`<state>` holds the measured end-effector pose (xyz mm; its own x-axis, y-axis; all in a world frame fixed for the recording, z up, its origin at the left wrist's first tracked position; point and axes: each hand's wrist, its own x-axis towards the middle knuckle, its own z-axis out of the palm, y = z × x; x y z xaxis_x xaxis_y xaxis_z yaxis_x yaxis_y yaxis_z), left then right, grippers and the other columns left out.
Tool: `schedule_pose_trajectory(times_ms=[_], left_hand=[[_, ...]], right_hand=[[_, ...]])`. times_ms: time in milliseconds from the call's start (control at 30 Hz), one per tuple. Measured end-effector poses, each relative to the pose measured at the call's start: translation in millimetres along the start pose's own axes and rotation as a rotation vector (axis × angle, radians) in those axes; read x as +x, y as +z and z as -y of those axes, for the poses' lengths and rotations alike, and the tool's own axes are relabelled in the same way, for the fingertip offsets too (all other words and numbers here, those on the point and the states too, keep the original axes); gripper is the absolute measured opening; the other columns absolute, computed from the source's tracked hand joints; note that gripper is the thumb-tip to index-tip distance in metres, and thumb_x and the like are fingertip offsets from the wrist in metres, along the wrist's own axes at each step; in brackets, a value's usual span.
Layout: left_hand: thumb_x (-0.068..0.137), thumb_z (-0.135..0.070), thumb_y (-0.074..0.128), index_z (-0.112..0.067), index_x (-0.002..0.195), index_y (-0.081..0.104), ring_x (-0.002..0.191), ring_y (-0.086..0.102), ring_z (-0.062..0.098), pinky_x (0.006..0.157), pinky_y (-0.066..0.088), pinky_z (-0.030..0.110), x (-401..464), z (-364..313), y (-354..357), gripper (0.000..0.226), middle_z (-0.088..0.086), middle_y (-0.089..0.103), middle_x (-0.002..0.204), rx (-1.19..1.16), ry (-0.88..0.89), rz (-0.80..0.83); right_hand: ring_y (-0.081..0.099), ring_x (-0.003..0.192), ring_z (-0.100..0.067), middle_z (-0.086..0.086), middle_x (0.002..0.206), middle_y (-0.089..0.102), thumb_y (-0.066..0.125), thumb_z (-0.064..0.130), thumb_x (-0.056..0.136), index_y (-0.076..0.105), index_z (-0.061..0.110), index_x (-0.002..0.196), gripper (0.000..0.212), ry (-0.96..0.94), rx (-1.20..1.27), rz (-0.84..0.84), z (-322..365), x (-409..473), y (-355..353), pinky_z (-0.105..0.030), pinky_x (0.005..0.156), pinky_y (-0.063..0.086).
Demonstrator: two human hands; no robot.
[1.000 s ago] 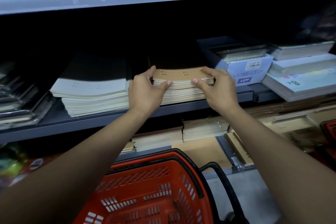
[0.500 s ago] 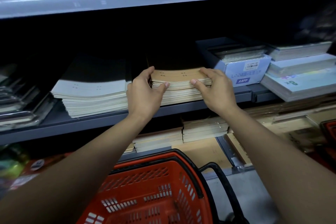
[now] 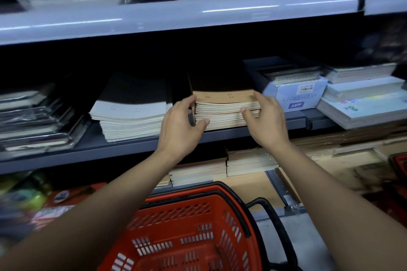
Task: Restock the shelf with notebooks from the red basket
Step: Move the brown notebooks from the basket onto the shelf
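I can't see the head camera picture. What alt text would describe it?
Two bare hands, the left hand and right hand, grip the sides of a stack of brown-covered notebooks on a grey shop shelf. A taller stack of pale notebooks sits beside it, and a red basket waits below, no notebooks showing in its visible part.

Basket (image 3: 187, 226): red w/ black rim & handle, slotted walls. Notebook stack (image 3: 224, 108): tan/kraft top cover w/ small dark dot marks, cream page edges. Stack to the left (image 3: 130, 112): white cover, same dot marks. Shelf (image 3: 123, 145): dark grey. Upper shelf edge (image 3: 176, 15): pale grey-blue. Box (image 3: 297, 97): light blue, blue "A6PP" label.
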<state>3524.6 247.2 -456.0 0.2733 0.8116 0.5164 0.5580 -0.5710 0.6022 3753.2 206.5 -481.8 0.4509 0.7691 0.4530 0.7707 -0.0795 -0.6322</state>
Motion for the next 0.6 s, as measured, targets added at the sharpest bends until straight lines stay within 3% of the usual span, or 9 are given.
schedule_pose_trajectory(times_ms=[300, 433, 600], left_hand=[[0.087, -0.037, 0.079, -0.024, 0.147, 0.052, 0.104, 0.057, 0.006, 0.093, 0.055, 0.035, -30.3, 4.7, -28.8, 0.067, -0.011, 0.062, 0.123, 0.011, -0.017, -0.007], [0.088, -0.040, 0.078, -0.024, 0.147, 0.052, 0.101, 0.059, 0.005, 0.091, 0.057, 0.035, -46.2, 11.2, -38.4, 0.067, -0.014, 0.062, 0.121, 0.018, -0.049, -0.004], [0.090, -0.043, 0.075, -0.025, 0.150, 0.048, 0.104, 0.058, 0.006, 0.092, 0.057, 0.039, -68.7, 15.1, -46.7, 0.069, -0.013, 0.060, 0.126, 0.008, -0.082, 0.034]], right_hand=[[0.054, 0.119, -0.029, -0.009, 0.124, 0.057, 0.057, 0.038, 0.099, 0.046, 0.025, 0.154, 0.058, -0.006, -0.028, -0.013, 4.2, -32.4, -12.2, -0.041, 0.093, 0.050], [0.053, 0.124, -0.034, -0.014, 0.133, 0.055, 0.059, 0.035, 0.102, 0.043, 0.016, 0.157, 0.060, 0.000, -0.056, 0.017, 12.6, -52.3, -17.0, -0.042, 0.096, 0.048], [0.047, 0.133, -0.031, -0.012, 0.143, 0.052, 0.055, 0.037, 0.104, 0.041, 0.017, 0.158, 0.060, -0.015, -0.083, 0.104, 23.1, -81.8, -18.8, -0.045, 0.101, 0.046]])
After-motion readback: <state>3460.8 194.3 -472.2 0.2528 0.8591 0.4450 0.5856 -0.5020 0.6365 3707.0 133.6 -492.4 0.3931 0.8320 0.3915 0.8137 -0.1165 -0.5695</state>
